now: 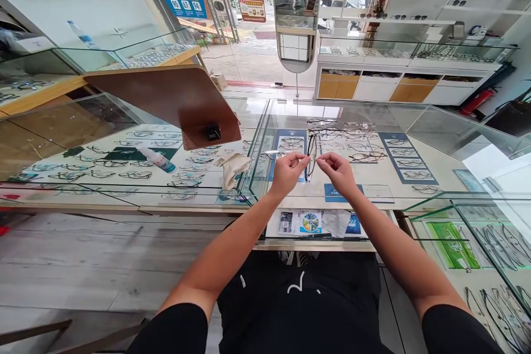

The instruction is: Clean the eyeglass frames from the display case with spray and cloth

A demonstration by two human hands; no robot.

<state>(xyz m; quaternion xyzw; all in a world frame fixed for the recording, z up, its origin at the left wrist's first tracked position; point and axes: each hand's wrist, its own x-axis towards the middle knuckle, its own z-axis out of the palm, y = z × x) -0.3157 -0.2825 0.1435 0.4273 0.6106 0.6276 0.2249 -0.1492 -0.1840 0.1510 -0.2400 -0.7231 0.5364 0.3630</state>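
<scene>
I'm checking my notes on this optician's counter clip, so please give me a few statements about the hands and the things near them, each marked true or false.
1. Both hands hold a pair of dark-framed glasses between them. True: the left hand and the right hand pinch it from either side above the glass counter.
2. The spray bottle stands upright on the counter. False: it lies on its side.
3. A crumpled pale cloth lies to the left of the left hand. True.
4. The right hand grips the cloth. False: the cloth lies apart from both hands.
5. The display case under the glass holds watches. False: it holds rows of spectacle frames.
</scene>
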